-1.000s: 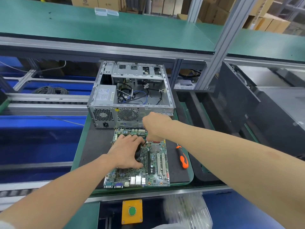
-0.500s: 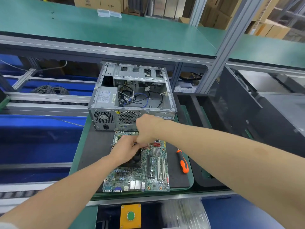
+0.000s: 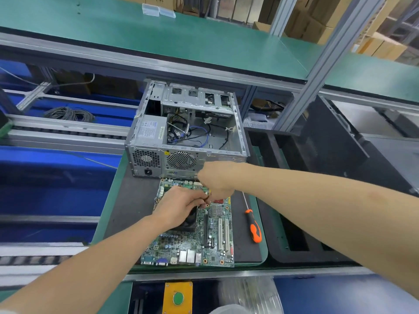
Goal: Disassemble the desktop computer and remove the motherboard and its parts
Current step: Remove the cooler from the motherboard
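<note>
On the bench [image 3: 106, 214] in front of us, an opened computer case [image 3: 188, 132] lies at the far end, with loose wires inside and no board in it. Just before it, flat on the dark mat, lies the motherboard [image 3: 204, 241]. A screwdriver [image 3: 255, 227] with an orange handle lies beside the board on its right, untouched.

Our left hand [image 3: 179, 207] grips the black cooler [image 3: 189, 220] near the board's middle, with fingers curled over its far edge. Our right hand [image 3: 217, 177] bends down to the same spot, fingertips curled at the cooler's far corner. What they pinch, if anything, is hidden.

We judge the step to be freeing the cooler. To do it well, we should hold the board flat, unplug any fan lead first, then lift straight up without prying against the small parts.
</note>
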